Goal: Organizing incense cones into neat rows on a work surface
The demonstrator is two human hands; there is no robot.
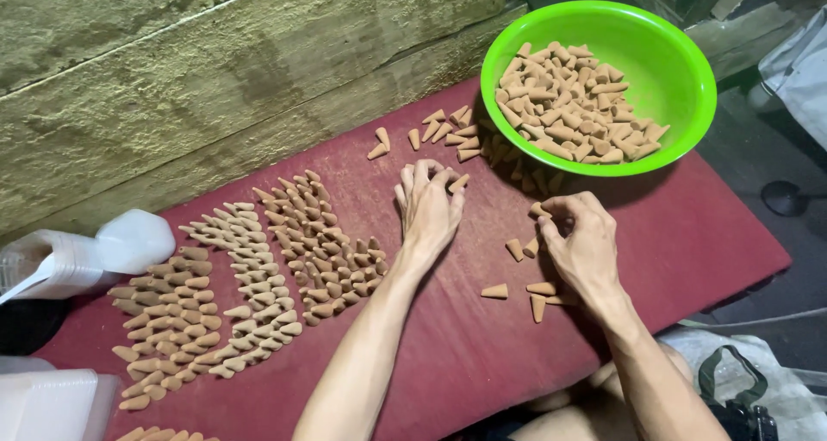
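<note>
my left hand (428,207) is curled around a small tan cone (458,183), pinched at the fingertips so it can stand with its tip up. my right hand (579,239) pinches another cone (538,209) just below the green bowl (680,105), which keeps the loose heap close by. more cones lie scattered on the red tabletop (689,234) between my hands. the sorted rows of cones (323,247) to the left lie packed side by side, matte, clay-brown and blunt-tipped.

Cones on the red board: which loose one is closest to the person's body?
The cone below the right hand, by the wrist, pointing down. The other loose cones sit higher, toward the green bowl.
</note>
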